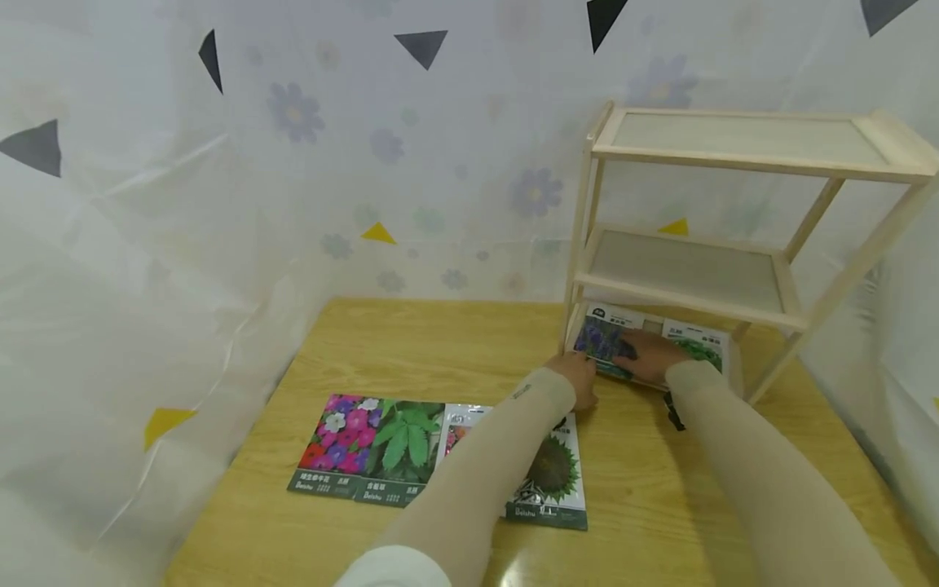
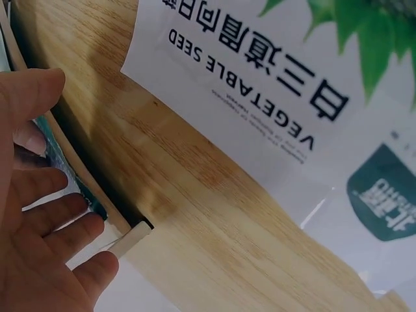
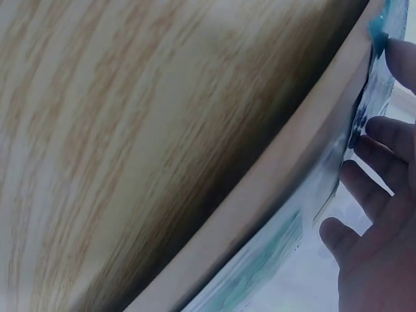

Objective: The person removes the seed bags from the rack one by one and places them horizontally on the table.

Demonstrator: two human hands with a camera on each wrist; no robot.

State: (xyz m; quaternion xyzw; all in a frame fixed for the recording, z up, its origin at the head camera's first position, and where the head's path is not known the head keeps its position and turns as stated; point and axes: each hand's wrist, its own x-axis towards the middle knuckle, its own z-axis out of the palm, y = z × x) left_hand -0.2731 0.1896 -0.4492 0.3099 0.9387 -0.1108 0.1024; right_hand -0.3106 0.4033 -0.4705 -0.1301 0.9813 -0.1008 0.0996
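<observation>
A seed packet with purple flowers (image 1: 598,337) lies on the bottom tier of a small wooden rack. My right hand (image 1: 653,355) rests on its right part, fingers nearly straight against it. At the packet's front left corner is my left hand (image 1: 578,379), with loosely bent fingers (image 2: 58,221) along the packet's lower edge. To the right, partly covered by the right forearm, a packet with green leaves (image 1: 703,350) sits on the same tier. A sunflower seed packet (image 2: 266,97) lies on the table near the left hand.
The wooden rack (image 1: 693,302) has two upper tiers over the hands, its legs at either side. On the wood-grain table (image 1: 411,342) lie a packet with pink and purple flowers (image 1: 350,428), one with green leaves (image 1: 403,440) and another partly hidden by the left arm.
</observation>
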